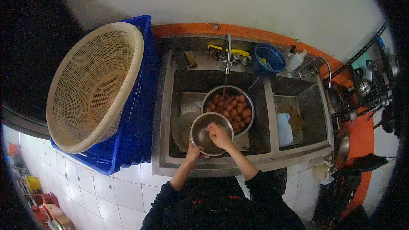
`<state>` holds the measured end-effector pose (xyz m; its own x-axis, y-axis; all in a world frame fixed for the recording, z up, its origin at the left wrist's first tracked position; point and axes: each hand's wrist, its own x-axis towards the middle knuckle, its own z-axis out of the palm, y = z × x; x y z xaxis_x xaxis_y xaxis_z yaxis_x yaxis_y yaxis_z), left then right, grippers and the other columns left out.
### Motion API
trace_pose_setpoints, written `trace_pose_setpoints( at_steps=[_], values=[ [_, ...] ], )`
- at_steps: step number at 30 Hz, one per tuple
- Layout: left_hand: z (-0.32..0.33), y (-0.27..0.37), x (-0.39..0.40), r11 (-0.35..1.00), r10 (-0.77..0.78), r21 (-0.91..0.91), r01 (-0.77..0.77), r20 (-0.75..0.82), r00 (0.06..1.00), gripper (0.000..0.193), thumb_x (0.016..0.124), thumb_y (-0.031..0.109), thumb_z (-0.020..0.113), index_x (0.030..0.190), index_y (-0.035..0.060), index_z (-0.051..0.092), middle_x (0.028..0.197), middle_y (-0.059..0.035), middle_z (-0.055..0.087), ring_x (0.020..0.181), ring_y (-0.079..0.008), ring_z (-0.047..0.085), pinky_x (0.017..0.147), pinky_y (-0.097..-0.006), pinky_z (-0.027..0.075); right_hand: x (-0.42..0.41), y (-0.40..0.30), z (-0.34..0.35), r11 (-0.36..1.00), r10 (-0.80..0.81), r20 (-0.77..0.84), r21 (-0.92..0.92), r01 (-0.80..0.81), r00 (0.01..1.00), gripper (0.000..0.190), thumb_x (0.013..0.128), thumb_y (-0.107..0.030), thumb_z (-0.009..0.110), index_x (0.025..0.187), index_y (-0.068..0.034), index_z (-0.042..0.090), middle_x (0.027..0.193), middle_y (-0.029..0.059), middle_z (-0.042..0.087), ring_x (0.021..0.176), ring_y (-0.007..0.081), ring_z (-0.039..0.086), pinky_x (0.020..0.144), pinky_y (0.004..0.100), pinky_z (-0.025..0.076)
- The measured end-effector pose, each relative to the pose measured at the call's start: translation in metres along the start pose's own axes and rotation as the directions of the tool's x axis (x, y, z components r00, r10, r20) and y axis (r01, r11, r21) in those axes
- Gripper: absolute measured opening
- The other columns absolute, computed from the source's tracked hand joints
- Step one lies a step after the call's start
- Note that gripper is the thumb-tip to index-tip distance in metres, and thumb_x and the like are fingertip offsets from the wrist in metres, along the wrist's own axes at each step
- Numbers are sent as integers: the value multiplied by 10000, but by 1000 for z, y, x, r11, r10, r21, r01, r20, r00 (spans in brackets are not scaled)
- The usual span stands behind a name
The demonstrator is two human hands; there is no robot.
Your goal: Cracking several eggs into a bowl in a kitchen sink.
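My left hand (193, 152) grips the near left edge of a small round metal bowl (201, 145), held tilted over the sink's left basin (188, 102). Inside that bowl is my right hand (219, 136), its fingers curled; whether something is in them cannot be made out. Just beyond, partly covered by the small bowl, a larger metal bowl (252, 108) holds many reddish-brown round pieces (235, 108), perhaps eggs or small produce. A thin stream of water falls into it from the curved metal faucet (228, 52).
At left, a large beige mesh basket (96, 92) leans in blue plastic crates (140, 134). Behind the basin are a sponge (190, 59), a yellow-handled brush (239, 52) and a blue bucket (270, 59). A pale plastic jug (284, 129) lies in the right basin, near a second faucet (329, 70).
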<state>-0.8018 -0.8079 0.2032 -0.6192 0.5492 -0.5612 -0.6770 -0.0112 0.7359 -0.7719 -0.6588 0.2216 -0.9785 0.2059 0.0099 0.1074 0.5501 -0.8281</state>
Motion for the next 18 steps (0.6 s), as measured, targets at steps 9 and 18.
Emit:
trace_pose_setpoints(
  at_steps=[9,18],
  values=[
    [1,9,-2,989,-146,-14,147,24,989,715,663,-74,384,1223,194,30,1062,-178,383,743,-289,546,498,-342,526,-6,-38,-15,914,110,-42,-388,-118,993,347,658,-10,488,984,-64,380,992,210,403,781,373,483,649,438,417],
    [-10,-2,4,989,-145,9,145,74,987,605,666,-25,396,1199,86,131,1046,-194,395,715,-278,555,464,-301,518,-12,-39,-29,749,-128,-83,-661,42,988,514,607,-15,557,1058,-32,310,1093,229,303,793,378,498,631,435,429]
  ],
)
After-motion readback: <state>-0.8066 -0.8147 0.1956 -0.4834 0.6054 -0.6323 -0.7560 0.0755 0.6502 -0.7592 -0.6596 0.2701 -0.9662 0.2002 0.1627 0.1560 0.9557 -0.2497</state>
